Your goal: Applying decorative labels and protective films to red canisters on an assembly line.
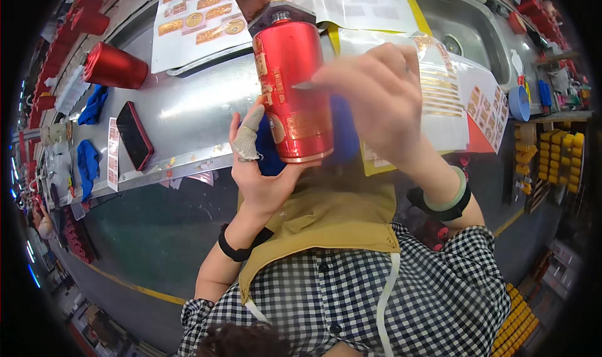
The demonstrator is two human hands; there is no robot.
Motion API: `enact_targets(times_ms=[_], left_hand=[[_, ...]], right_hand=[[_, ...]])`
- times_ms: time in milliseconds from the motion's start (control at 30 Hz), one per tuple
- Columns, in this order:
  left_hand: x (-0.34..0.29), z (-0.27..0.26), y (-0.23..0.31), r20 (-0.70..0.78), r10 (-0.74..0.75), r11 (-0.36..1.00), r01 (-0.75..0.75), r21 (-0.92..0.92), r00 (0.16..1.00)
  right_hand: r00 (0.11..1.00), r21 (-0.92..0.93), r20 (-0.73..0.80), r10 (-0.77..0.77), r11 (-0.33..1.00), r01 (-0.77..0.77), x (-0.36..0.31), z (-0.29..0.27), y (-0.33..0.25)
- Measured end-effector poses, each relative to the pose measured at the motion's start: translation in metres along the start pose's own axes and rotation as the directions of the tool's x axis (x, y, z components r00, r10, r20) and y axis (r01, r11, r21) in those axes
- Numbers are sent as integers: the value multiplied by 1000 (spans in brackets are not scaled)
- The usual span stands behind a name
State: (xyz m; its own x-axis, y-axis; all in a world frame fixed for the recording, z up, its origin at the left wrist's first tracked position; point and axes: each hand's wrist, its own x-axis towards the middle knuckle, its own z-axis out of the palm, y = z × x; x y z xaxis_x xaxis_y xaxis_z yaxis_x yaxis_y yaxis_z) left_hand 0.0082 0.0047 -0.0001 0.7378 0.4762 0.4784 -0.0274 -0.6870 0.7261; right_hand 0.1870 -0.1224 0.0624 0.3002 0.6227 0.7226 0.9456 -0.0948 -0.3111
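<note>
A glossy red bottle [290, 74] with gold lettering and decals lies in front of me, its neck at a metal bracket [281, 13]. My left hand [263, 178] is closed around the bottle's base, with a whitish wrap on one finger. My right hand [382, 96], smeared by motion, is closed beside the bottle's right side. From its fingers a thin grey pointed tool [304, 86] sticks out over the bottle; blur hides its exact kind. Blue cloth [346, 128] shows behind the bottle.
Sheets of gold decals [204, 21] lie on the steel bench, more decal sheets [486, 103] to the right. A sink [461, 31] is at the far right. Another red bottle [116, 66], a phone [135, 136] and blue cloths [88, 162] lie at the left.
</note>
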Motion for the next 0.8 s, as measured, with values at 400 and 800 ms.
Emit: enact_targets(times_ms=[400,800], left_hand=[[-16,-1,-23,149,-30,986,54,-159,988],[-14,3,-19,127,-173,926,205,-316,977]], right_hand=[[981,139,21,-193,972,188,-32,8,-22],[955,289,56,-292,920,264,-52,-11,-28]])
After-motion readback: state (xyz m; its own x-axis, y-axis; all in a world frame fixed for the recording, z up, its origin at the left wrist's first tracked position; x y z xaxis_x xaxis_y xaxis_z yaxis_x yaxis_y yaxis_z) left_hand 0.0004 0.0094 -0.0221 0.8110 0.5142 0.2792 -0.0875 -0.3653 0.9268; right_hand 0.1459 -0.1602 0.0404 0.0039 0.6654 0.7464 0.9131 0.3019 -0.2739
